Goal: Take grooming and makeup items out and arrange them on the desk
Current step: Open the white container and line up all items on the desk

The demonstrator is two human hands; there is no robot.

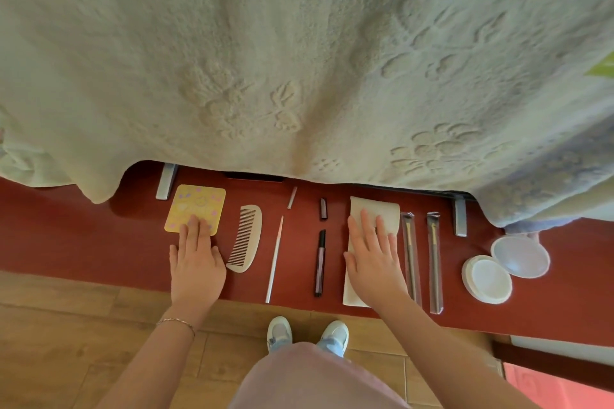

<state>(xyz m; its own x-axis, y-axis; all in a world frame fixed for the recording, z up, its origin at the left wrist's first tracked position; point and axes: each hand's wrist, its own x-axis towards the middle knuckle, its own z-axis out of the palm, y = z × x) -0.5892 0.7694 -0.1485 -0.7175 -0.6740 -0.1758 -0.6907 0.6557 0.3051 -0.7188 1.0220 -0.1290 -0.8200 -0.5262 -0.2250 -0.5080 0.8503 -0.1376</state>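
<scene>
pale shoes (307, 335) and a pink skirt (312, 378) sit closest below us, and past them our two hands lie on the red desk (66, 242). we take the comb (247, 237) as our landmark. just to its left our left hand (196, 262) rests flat with fingers spread and loose, the fingertips (194, 224) pressing the near edge of the yellow card (196, 207); it grips nothing. to the comb's right come the thin silver pencil (274, 259) with its cap (292, 197) lying apart beyond it, then the dark pen (320, 262) with its own cap (323, 208) also beyond it. further right of the comb our right hand (373, 259) lies open and palm down on the cream pouch (387, 209), flattening it, not clasping it. right of that lie two wrapped brushes (422, 262), and furthest right the open round compact (505, 267). a pale blanket (299, 60) hangs over the far side of the desk. nearly every long item runs away from us, parallel with the comb, so the row looks almost settled, we judge. the pouch lies directly under the right hand, long axis pointing away from us, and the card directly under the left fingertips, so any last squaring-up falls to each hand where it is, without crossing over.
</scene>
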